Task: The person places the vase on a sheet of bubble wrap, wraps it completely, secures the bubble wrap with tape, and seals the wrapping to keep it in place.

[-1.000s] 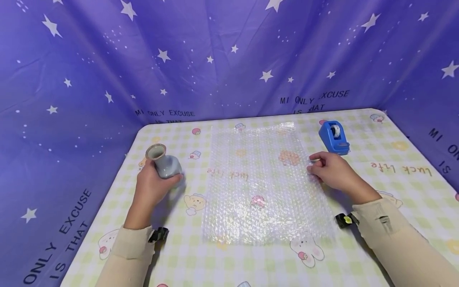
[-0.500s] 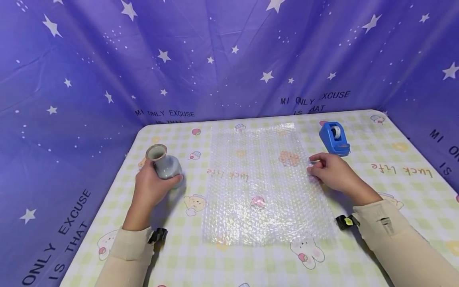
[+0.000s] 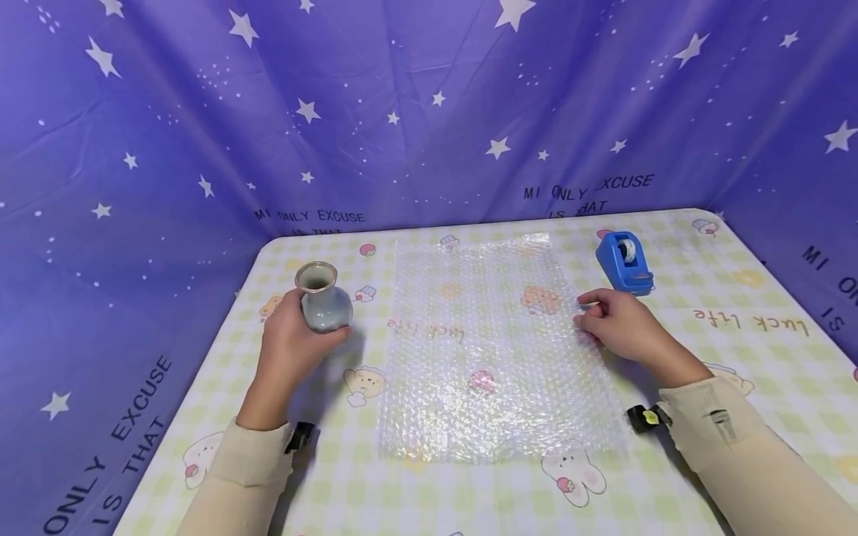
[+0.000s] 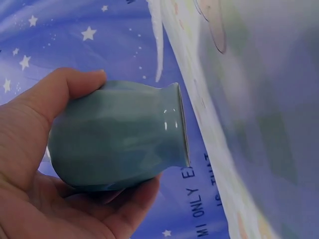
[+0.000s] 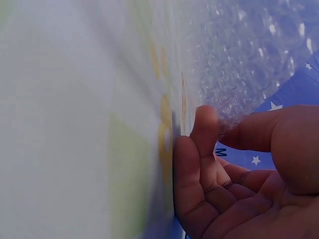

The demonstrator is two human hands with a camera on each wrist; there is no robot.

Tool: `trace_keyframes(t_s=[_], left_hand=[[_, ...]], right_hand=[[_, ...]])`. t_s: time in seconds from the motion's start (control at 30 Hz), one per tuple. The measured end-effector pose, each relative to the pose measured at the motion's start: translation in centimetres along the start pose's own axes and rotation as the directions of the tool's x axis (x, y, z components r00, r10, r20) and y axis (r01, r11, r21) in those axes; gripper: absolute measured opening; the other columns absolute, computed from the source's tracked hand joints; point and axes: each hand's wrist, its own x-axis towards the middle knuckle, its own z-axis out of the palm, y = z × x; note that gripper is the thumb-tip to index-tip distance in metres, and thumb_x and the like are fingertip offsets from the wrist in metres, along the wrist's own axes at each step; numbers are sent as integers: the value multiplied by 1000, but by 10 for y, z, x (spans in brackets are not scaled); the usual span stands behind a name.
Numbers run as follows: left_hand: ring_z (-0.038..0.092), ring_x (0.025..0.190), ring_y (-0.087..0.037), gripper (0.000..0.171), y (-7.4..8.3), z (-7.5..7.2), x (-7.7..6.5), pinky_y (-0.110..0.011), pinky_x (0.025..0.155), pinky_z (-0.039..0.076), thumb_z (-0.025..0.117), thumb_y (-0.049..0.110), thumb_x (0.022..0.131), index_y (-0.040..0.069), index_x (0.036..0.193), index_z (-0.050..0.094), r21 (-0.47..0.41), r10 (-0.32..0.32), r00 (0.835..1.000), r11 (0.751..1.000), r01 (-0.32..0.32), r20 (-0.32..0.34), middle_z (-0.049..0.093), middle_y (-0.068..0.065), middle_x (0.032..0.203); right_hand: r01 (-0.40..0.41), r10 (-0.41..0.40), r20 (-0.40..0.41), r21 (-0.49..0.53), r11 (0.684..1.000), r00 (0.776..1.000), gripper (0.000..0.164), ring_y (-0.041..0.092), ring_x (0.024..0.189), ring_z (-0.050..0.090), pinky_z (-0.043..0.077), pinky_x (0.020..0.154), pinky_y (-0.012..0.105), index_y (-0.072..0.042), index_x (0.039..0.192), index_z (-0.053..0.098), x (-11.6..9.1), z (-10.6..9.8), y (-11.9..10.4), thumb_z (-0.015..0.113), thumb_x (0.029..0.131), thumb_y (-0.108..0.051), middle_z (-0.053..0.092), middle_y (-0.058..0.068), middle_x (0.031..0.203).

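Note:
A glazed grey-blue vase [image 3: 327, 309] with a flared brown-rimmed mouth is in my left hand [image 3: 291, 346], mouth up and leaning slightly. In the left wrist view the thumb and fingers wrap round the body of the vase [image 4: 114, 134]. A sheet of clear bubble wrap [image 3: 482, 350] lies flat on the table between my hands. At its right edge my right hand [image 3: 623, 331] pinches the film. Thumb and index finger meet at the edge of the bubble wrap [image 5: 244, 59] in the right wrist view, with the other fingers curled beneath.
A blue tape dispenser [image 3: 625, 262] with a roll of tape stands beyond my right hand. Under everything lies a green-and-white checked tablecloth [image 3: 496, 502] with cartoon prints. A purple star-patterned curtain [image 3: 429, 97] hangs round the back and sides of the table.
My left hand has brought the vase a little to the right, and the vase stands more upright. The right hand stays at the edge of the bubble wrap.

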Motion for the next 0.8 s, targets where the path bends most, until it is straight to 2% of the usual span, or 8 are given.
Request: trace_keyframes(t_s=[0.3, 0.8], left_hand=[[64, 109, -36, 85, 16, 4, -4, -53, 92, 50, 88, 35, 69, 2, 139, 52, -16, 56, 998, 998, -55, 26, 66, -15, 126], [61, 102, -30, 78, 34, 13, -8, -49, 87, 50, 89, 29, 66, 4, 132, 55, -41, 146, 988, 989, -144, 49, 63, -13, 119]], right_hand=[[-8, 8, 1, 1, 1000, 1000, 48, 17, 67, 59, 47, 61, 30, 6, 136, 54, 0, 1, 0, 66, 99, -23, 64, 6, 84], [-8, 8, 1, 9, 1000, 1000, 48, 16, 67, 58, 47, 60, 29, 6, 135, 54, -1, 1, 0, 66, 99, -23, 64, 6, 84]])
